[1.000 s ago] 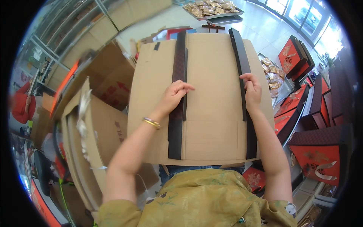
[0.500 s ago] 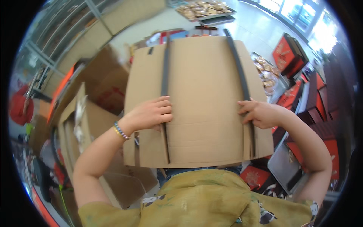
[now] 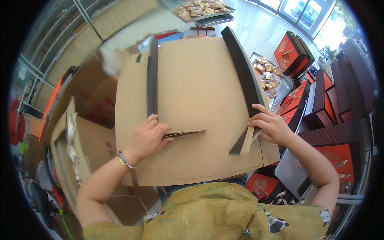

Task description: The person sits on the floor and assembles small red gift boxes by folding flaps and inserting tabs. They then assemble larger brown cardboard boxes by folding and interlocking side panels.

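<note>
A flat brown cardboard sheet (image 3: 196, 84) lies in front of me, crease lines running across its near part. Two long dark strips with brown inner faces stand on edge over it. My left hand (image 3: 151, 135) is closed around the left strip (image 3: 152, 80), whose near end points right across the sheet, bent at my fingers. On the other side my right hand (image 3: 269, 124) pinches the right strip (image 3: 242, 68); below those fingers its near end angles inward to the left. My fingers partly hide both bends.
An open carton (image 3: 90, 136) stands at my left. Along the right are several red and dark boxes (image 3: 290, 54) and a metal tray (image 3: 289, 170). Wrapped golden packets lie on a tray (image 3: 267, 76) beyond my right hand; more packets (image 3: 200, 9) sit on a far tray.
Both strips' near ends, previously lying straight toward me, are now bent inward. The left hand has moved left and slightly nearer. The sheet has shifted a little left in view.
</note>
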Demonstrator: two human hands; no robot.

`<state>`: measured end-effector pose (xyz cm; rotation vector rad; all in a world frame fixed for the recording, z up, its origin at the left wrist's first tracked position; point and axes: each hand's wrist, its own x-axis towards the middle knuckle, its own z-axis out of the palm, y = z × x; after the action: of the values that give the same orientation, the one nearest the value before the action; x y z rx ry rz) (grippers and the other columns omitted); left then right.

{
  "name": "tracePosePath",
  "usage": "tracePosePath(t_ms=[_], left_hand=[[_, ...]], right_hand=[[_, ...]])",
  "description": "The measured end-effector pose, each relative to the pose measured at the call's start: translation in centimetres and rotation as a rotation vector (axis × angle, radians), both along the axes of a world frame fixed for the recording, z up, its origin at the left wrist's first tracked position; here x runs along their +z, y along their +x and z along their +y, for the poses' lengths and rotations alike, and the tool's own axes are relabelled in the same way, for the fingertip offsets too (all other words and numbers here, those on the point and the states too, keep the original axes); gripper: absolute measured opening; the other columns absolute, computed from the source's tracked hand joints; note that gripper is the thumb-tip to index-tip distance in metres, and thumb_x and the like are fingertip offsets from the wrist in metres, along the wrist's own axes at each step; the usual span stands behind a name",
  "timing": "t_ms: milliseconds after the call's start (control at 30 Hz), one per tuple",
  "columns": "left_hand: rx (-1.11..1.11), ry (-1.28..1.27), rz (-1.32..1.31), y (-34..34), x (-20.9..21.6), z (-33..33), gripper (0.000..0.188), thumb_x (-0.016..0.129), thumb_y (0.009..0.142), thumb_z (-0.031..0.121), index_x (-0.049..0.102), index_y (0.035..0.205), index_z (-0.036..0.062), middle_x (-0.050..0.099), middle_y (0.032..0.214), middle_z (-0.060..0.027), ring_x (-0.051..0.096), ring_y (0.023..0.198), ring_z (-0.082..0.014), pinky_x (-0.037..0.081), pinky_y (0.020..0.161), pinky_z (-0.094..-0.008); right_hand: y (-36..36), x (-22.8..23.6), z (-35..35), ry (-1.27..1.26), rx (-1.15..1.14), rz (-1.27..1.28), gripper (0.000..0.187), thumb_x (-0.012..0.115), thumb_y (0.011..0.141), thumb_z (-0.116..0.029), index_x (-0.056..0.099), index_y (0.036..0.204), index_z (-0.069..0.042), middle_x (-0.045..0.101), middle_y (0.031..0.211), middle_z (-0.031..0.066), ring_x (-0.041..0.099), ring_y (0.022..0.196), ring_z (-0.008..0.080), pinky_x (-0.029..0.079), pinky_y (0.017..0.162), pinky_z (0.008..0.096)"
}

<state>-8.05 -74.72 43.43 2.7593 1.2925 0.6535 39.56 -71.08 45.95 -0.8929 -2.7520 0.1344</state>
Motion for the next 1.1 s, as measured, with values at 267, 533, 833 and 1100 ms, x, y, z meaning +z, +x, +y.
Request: tracePosePath(t_ms=[267, 533, 833, 1100], left_hand=[[-0.046, 0.082, 0.092, 3.7, 0.7, 0.7, 0.031, 0.083, 0.087, 0.017, 0.066, 0.112, 0.0100, 0.066, 0.098, -0.0080, 0.067, 0.101, -0.0307, 0.058, 0.095, -0.0473], [-0.102, 0.375, 0.147, 1.8, -0.4, -2.1, 0.049, 0.073, 0.086, 0.004, 0.069, 0.135, 0.0045, 0.069, 0.124, -0.0075, 0.066, 0.108, -0.0259, 0.058, 0.101, -0.0424], [-0.206, -0.077, 0.235, 2.4, -1.3, -4.1, 0.125, 0.082, 0.076, 0.062, 0.031, 0.161, -0.0136, 0.038, 0.161, -0.0331, 0.036, 0.152, -0.0450, 0.023, 0.131, -0.0548], [-0.258, -0.134, 0.252, 2.8, 0.1, -4.6, 0.145, 0.090, 0.060, 0.072, 0.031, 0.161, -0.0139, 0.025, 0.168, -0.0400, 0.023, 0.161, -0.0485, 0.015, 0.132, -0.0625]], right_hand=[[-6.1, -2.3, -2.6, 0.191, -0.425, -0.098, 0.024, 0.079, 0.089, -0.024, 0.067, 0.108, -0.014, 0.069, 0.100, 0.0020, 0.066, 0.118, 0.0219, 0.061, 0.079, 0.0368], [-9.6, -1.2, -2.8, 0.253, -0.424, 0.004, 0.022, 0.074, 0.093, -0.020, 0.066, 0.109, -0.008, 0.071, 0.115, 0.0075, 0.064, 0.120, 0.0254, 0.032, 0.127, 0.0538], [-7.2, -5.1, -1.9, -0.065, -0.336, 0.184, 0.033, 0.069, 0.094, -0.021, 0.064, 0.123, -0.007, 0.055, 0.123, 0.0180, 0.055, 0.116, 0.0424, 0.044, 0.102, 0.0554], [-9.3, -2.7, -2.7, -0.084, -0.363, 0.458, 0.012, 0.067, 0.096, -0.003, 0.068, 0.107, 0.001, 0.061, 0.100, 0.0192, 0.062, 0.098, 0.0387, 0.048, 0.088, 0.0460]])
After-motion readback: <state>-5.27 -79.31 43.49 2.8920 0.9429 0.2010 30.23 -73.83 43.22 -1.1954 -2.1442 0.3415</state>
